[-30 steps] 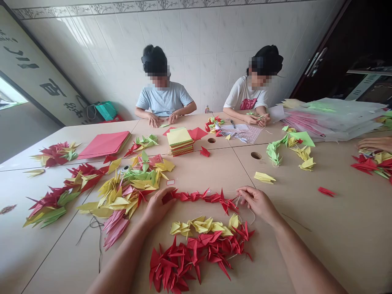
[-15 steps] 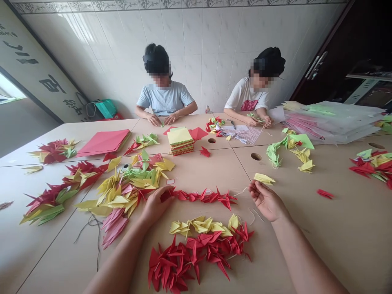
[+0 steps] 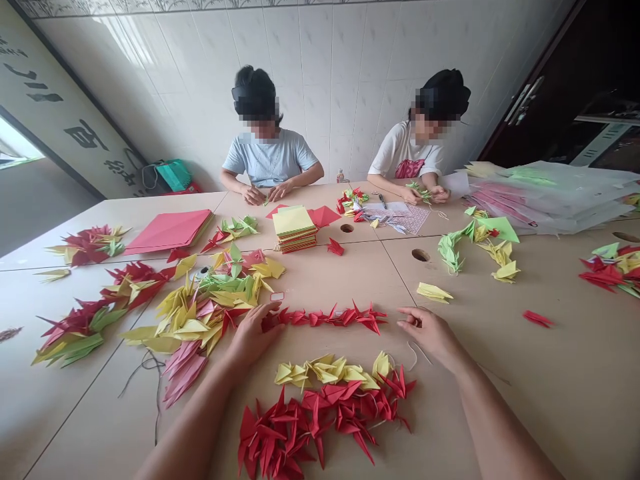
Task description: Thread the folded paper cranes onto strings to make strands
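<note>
A row of red folded paper cranes (image 3: 333, 317) lies across the table between my two hands. My left hand (image 3: 257, 330) is closed round the row's left end, its fingers touching the red paper. Just beyond the right end is my right hand (image 3: 425, 327), fingers curled and pinched together; whatever they hold is too small to make out. Nearer to me lie a row of yellow cranes (image 3: 335, 370) and a larger heap of red cranes (image 3: 310, 420). A yellow folded piece (image 3: 434, 292) rests beyond my right hand.
Mixed folded paper (image 3: 200, 307) is heaped left of my left hand. Farther off are red sheets (image 3: 167, 231), a stack of square paper (image 3: 295, 230) and a green and yellow string of cranes (image 3: 455, 247). Two people sit across the table (image 3: 360, 280), their hands on paper pieces.
My right hand has moved slightly left and toward me, to the right end of the red row, and its fingers have curled in. My left hand stays at the left end.
</note>
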`<control>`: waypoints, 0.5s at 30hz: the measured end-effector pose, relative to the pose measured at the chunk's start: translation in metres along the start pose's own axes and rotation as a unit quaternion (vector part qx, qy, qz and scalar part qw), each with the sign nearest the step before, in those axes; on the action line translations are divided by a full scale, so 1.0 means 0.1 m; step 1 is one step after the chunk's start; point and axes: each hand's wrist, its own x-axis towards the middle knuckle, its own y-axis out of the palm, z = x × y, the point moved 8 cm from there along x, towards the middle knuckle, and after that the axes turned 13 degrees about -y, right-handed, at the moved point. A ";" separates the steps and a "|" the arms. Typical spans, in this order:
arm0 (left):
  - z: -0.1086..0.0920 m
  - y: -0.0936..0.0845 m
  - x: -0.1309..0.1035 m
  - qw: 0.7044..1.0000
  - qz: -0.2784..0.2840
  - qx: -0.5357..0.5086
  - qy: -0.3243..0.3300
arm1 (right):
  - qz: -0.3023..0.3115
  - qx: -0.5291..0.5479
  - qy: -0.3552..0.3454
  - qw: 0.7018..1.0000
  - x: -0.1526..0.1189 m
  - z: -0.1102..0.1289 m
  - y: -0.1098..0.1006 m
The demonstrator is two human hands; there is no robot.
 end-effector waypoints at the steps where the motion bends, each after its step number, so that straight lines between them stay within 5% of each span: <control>1: 0.01 0.00 0.00 1.000 0.000 0.018 0.003 | 0.007 -0.018 -0.006 1.000 0.00 0.01 0.01; 6: 0.00 -0.07 -0.02 0.997 0.008 0.073 0.022 | 0.035 -0.059 -0.028 0.997 0.01 0.04 0.04; 10: 0.05 -0.13 -0.06 0.996 0.073 0.047 -0.005 | 0.047 -0.069 -0.031 0.996 0.00 0.02 0.03; 15: 0.10 -0.11 -0.12 0.989 0.147 -0.005 -0.034 | -0.010 0.013 -0.032 0.999 0.00 0.07 -0.07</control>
